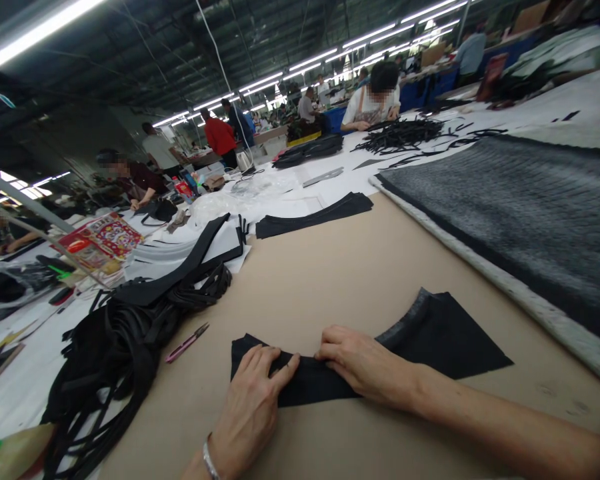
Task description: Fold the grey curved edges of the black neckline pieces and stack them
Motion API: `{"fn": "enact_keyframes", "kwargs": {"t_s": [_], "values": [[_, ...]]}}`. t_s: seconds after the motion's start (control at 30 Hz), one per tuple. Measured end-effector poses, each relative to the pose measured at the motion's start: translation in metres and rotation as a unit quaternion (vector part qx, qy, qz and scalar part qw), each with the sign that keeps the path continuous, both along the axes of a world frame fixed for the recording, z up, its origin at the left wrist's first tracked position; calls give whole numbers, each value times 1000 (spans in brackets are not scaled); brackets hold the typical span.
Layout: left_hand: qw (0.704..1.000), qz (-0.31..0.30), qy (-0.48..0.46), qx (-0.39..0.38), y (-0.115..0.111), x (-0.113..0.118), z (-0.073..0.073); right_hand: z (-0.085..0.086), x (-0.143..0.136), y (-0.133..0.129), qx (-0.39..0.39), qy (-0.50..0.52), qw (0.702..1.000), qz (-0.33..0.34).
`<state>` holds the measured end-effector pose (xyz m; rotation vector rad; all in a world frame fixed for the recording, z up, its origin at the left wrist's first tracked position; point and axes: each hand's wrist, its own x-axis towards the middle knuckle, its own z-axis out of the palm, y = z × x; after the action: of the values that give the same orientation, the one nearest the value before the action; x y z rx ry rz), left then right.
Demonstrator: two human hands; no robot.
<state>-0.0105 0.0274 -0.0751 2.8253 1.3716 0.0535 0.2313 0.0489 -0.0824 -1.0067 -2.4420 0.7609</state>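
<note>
A curved piece of black fabric (450, 340) lies across the tan work surface, with a greyish strip along its concave upper edge. My left hand (255, 390), a silver bracelet on its wrist, presses on the left end of this piece, with curled fingers and the thumb at the upper edge. Near the middle of that edge, my right hand (365, 363) pinches the fabric with fingers and thumb together. Part of the edge is hidden beneath the fingers. Pink-handled thread snips (187, 343) lie to the left, apart from both hands.
Black strips (125, 333) are heaped at left, beside cut black and white pieces. Stacked curved black pieces (315, 215) lie at the far edge. A thick grey-black sheet (520, 213) covers the right side. A co-worker (373, 100) sits across the table behind a strip pile (400, 135).
</note>
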Motion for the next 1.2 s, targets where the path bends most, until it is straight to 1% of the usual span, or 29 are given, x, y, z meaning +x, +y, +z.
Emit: {"fn": "enact_keyframes", "kwargs": {"t_s": [0.1,0.2,0.27,0.3,0.4,0.5,0.6,0.73,0.83,0.97,1.1,1.13,1.2], "values": [[1000,2,-4,15,-2,0,-3,1,4,-1,28,3,1000,7],[999,14,-20,36,-4,0,-10,2,9,-1,48,-18,999,14],[999,11,-35,31,-4,0,-14,2,11,-1,58,-35,998,20],[999,4,-43,17,-4,1,-15,2,12,-2,63,-41,997,24],[997,-15,-63,-40,-2,6,-12,-1,13,-2,87,-57,994,35],[998,-11,-43,-52,-4,15,-5,-4,13,-3,111,-73,990,37],[1000,-3,5,-13,-10,22,-6,-5,12,-5,127,-85,988,35],[997,-4,19,71,-21,23,-18,-5,10,-6,153,-104,982,44],[996,4,8,92,-26,22,-27,-7,8,-8,165,-114,978,49],[995,34,-30,85,-29,25,-30,-10,6,-10,181,-116,975,47],[992,45,-94,73,-28,24,-27,-7,4,-12,184,-120,975,44],[989,58,-117,65,-26,21,-25,-6,3,-12,183,-123,974,45],[979,103,-168,59,-22,14,-23,-3,3,-13,182,-129,974,45]]}}
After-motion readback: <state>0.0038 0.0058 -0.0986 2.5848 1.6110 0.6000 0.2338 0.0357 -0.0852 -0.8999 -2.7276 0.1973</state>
